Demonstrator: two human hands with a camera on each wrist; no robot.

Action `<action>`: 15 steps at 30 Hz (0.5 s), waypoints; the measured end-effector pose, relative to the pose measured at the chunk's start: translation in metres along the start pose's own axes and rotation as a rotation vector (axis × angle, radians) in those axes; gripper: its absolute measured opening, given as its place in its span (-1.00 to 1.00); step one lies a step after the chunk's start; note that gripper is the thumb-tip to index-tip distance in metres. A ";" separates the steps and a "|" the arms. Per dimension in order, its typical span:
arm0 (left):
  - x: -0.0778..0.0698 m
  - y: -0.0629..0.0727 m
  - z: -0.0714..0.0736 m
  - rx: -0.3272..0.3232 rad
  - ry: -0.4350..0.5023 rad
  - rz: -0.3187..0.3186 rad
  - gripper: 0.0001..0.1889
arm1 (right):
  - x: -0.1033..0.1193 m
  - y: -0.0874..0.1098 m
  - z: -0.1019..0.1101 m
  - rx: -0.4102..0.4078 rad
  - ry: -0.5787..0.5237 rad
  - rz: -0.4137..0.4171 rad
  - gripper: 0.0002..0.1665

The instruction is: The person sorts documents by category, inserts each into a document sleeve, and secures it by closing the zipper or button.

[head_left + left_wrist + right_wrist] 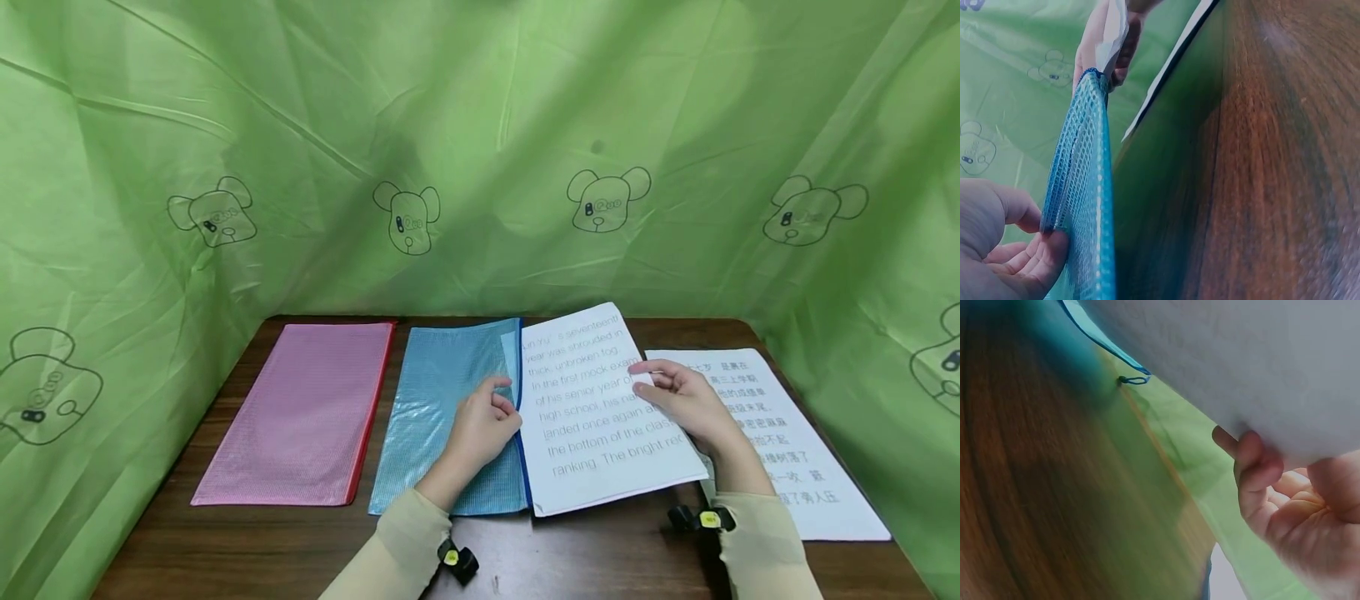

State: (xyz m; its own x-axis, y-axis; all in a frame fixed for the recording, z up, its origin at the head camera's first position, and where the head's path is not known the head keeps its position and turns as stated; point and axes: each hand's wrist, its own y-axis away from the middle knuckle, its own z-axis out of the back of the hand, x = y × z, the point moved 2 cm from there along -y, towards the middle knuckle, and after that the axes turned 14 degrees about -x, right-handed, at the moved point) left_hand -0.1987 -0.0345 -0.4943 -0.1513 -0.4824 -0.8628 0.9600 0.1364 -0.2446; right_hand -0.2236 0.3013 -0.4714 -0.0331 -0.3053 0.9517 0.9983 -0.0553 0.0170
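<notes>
A blue mesh zip pouch (431, 417) lies mid-table, its dark blue zip edge facing right. My left hand (483, 427) pinches the upper layer at that edge between thumb and fingers, and the left wrist view shows the mesh (1085, 156) lifted and parted at the mouth. Printed English sheets (600, 433) are gripped at their right edge by my right hand (686, 404), thumb on one side and fingers on the other. Their left edge meets the pouch's mouth, and a pale strip of paper shows through the mesh there. From below, the sheets' underside (1260, 369) looks blank.
To the left lies a pink mesh pouch (307, 408) with a red zip edge. Sheets printed with Chinese characters (795, 450) lie at the right, partly under my right forearm. A green curtain (480, 125) with bear drawings surrounds the brown wooden table (585, 558).
</notes>
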 end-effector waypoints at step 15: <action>-0.005 0.002 -0.003 0.010 -0.013 0.003 -0.59 | 0.001 -0.001 -0.006 -0.082 -0.027 0.006 -0.44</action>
State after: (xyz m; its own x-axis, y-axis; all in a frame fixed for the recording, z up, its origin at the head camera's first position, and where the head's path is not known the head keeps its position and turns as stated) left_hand -0.1970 -0.0291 -0.4922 -0.1454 -0.4931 -0.8577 0.9628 0.1289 -0.2373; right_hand -0.2250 0.2954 -0.4720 -0.0243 -0.2799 0.9597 0.9913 -0.1312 -0.0131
